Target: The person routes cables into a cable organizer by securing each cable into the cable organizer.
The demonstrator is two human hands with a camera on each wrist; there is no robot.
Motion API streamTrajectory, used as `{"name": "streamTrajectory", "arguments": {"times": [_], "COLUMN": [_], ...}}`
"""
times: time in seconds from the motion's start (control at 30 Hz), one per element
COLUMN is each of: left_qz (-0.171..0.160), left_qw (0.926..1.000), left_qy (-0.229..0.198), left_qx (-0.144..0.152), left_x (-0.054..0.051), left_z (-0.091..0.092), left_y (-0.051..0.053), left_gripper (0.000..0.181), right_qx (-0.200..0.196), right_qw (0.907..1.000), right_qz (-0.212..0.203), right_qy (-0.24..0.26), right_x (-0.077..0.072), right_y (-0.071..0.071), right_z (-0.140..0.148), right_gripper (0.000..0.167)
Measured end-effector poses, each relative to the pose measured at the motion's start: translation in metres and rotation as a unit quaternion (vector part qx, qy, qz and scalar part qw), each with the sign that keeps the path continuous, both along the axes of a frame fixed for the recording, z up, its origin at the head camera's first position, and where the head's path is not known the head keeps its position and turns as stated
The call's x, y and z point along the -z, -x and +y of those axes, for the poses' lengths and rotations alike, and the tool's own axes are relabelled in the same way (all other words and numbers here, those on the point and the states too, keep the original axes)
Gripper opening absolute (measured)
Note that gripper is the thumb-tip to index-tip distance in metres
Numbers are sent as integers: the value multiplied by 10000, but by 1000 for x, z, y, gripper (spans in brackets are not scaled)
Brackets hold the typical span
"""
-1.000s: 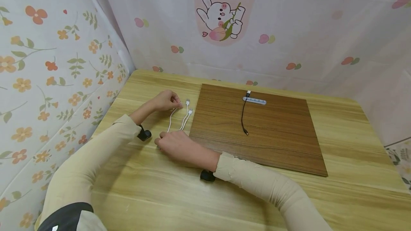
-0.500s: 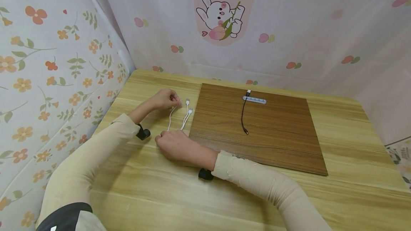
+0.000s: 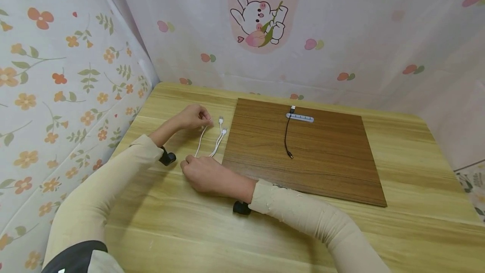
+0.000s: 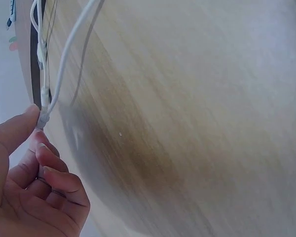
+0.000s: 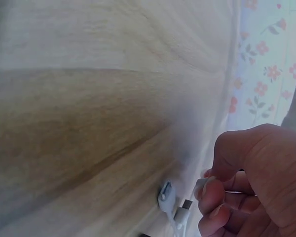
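A thin white USB cable [image 3: 199, 141] runs between my two hands over the left part of the table. My left hand [image 3: 192, 117] pinches its far end between thumb and fingertip; in the left wrist view a white plug [image 4: 43, 119] shows there. Nearer the front, my right hand [image 3: 204, 174] pinches the cable's other end, a small pale plug [image 5: 202, 182] in the right wrist view. Just right of it lie more white cables [image 3: 217, 143], their USB plugs [image 3: 225, 131] pointing away from me. Their near ends, a wide plug [image 5: 166, 198] and a smaller one, lie beside my right fingers.
A dark brown board [image 3: 326, 155] lies on the wooden table [image 3: 182, 231]. On it, a light blue cable holder strip [image 3: 303, 118] has a black USB cable [image 3: 286, 136] at its left end. Floral cloth [image 3: 72, 75] walls the left side; printed cloth hangs behind.
Both hands keep their pinch on the white cable. My right hand has shifted very slightly to the left; the rest stays in place.
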State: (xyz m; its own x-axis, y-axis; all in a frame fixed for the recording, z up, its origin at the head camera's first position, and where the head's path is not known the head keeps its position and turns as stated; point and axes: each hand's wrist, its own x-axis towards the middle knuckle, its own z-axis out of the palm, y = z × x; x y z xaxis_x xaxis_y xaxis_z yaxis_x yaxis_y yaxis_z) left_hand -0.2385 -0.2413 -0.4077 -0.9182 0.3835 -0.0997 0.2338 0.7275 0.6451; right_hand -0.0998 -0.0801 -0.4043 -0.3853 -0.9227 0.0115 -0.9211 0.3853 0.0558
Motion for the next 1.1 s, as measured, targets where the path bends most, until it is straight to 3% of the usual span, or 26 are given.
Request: {"name": "streamTrajectory", "arguments": {"times": [0.33, 0.6, 1.1], "left_qz": [35, 85, 219], "left_qw": [10000, 9999, 9993], "left_qy": [-26, -94, -272], "left_qx": [-63, -114, -114], "left_x": [-1, -5, -10], "left_z": [-4, -5, 0], "left_y": [-2, -2, 2], "left_gripper": [18, 19, 20], "right_qx": [85, 329, 416], "right_qw": [9992, 9985, 9987], "right_qz": [-256, -405, -298], "right_qy": [281, 175, -8], "right_x": [-8, -11, -19], "right_y": [0, 1, 5], "right_z": [5, 12, 38], "right_gripper": [8, 9, 13]}}
